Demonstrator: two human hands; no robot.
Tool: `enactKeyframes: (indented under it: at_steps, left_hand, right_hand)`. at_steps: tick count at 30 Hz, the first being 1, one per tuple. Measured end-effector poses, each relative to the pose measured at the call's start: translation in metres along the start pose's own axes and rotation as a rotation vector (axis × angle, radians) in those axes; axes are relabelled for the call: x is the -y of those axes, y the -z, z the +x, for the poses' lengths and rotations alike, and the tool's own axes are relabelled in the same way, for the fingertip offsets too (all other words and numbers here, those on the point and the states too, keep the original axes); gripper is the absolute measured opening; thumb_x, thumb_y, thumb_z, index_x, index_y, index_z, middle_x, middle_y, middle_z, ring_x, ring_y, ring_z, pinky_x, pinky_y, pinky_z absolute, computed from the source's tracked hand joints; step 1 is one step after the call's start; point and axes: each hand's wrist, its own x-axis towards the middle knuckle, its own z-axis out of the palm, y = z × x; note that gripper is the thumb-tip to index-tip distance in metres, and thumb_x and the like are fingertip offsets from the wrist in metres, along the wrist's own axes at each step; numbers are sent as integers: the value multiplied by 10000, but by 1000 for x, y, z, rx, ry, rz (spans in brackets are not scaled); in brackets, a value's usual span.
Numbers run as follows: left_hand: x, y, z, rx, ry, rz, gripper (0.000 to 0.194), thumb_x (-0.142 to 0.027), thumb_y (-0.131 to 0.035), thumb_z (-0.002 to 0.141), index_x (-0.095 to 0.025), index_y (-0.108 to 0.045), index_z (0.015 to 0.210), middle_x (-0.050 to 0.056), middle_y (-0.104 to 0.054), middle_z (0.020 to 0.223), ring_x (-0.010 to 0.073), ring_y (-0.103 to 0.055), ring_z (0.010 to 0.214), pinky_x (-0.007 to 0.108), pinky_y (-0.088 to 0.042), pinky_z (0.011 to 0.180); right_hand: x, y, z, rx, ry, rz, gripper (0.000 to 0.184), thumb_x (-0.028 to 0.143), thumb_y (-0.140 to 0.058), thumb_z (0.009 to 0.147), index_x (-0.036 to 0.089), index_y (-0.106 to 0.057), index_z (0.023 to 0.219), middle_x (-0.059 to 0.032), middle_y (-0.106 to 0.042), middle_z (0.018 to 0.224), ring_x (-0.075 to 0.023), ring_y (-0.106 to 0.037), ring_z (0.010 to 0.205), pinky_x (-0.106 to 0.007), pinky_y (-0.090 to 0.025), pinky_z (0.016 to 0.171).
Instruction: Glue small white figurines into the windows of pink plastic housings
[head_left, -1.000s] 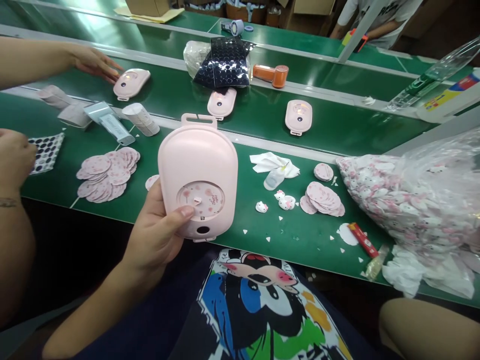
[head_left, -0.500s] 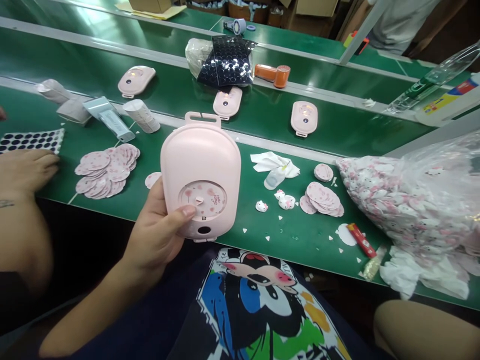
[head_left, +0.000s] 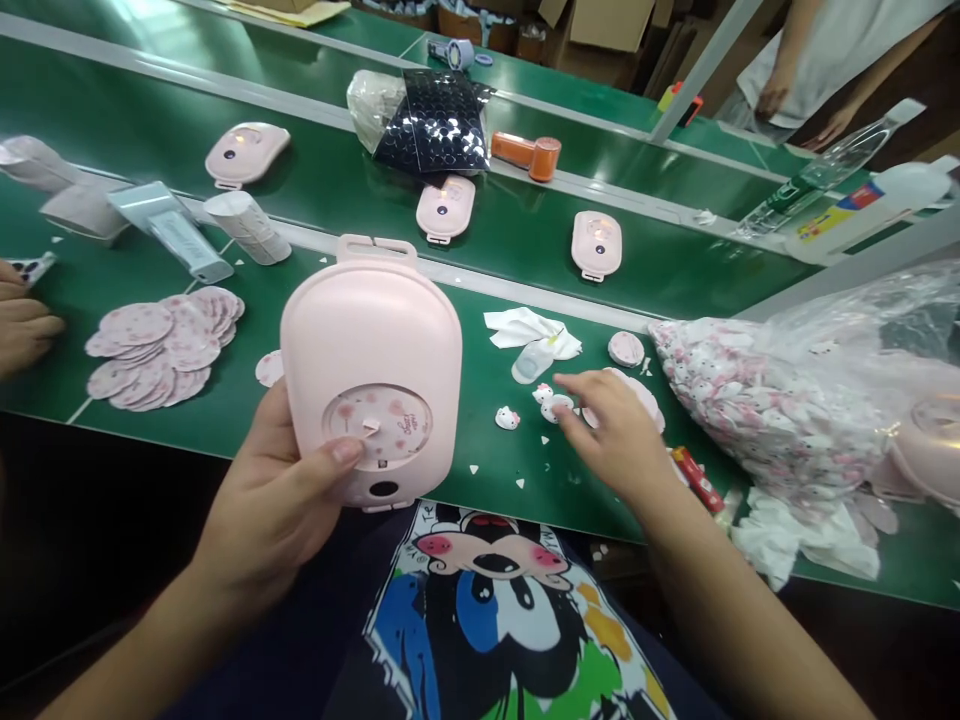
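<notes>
My left hand [head_left: 277,480] grips a pink plastic case [head_left: 375,330] by its lower left side, thumb on the front. A round printed sticker [head_left: 401,425] sits in the case's circular recess, with a small white triangular piece [head_left: 370,428] on it near my thumb. My right hand [head_left: 619,430] is over the table, thumb and forefinger apart, at the small white cat-head figures [head_left: 556,407]. Another cat-head figure [head_left: 507,417] lies to the left. Partly hidden behind my right hand is a stack of round stickers [head_left: 651,402]. I see nothing held in that hand.
Piled round stickers [head_left: 165,345] lie left. Several pink cases [head_left: 597,245] rest on the green strip behind. A plastic bag of cat-head figures [head_left: 772,400] stands right, near a red lighter [head_left: 697,478]. A co-worker's hand [head_left: 26,320] is at far left; another person stands across.
My right hand has come into view and reached over to the cat-head figures. My left hand still holds the pink case, now lower and further left in view.
</notes>
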Motion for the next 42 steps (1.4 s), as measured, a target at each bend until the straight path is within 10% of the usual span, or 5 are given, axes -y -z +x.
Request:
enactKeyframes:
  at_steps: [19,25,31,42]
  left_hand:
    - [7,-2,2,58,94,-34,406,-94,-773,746,-284,-717,1100,-13,-790,1006,142,-736,857,253,-626,772]
    - [21,0,-1,87,234,-37,464,-132,-795,744,-315,-695,1159,-7,-774,1060,170,-728,916,261,-624,780]
    - [37,-3,1,172,337,11,579,-209,-826,721,-296,-634,1260,52,-730,1189,269,-676,1099,360,-593,887]
    - [37,-10,-4,140,384,18,614,-227,-822,714,-296,-592,1279,60,-703,1237,295,-637,1160,415,-554,946]
  right_hand:
    - [15,-3,15,307,-167,-5,144,123,-556,889,157,-687,936,-114,-638,974,-278,-616,900,-407,-488,766]
    - [22,13,1,153,-193,336,94,302,-511,961,228,-564,936,29,-511,685,-135,-535,608,-256,-461,564]
    - [56,21,-11,79,-162,1178,103,255,-607,889,253,-549,973,40,-542,743,-96,-543,603,-219,-462,541]
    - [68,23,-2,-132,87,707,260,66,-560,854,212,-662,1044,-6,-630,860,-101,-576,693,-242,-499,590]
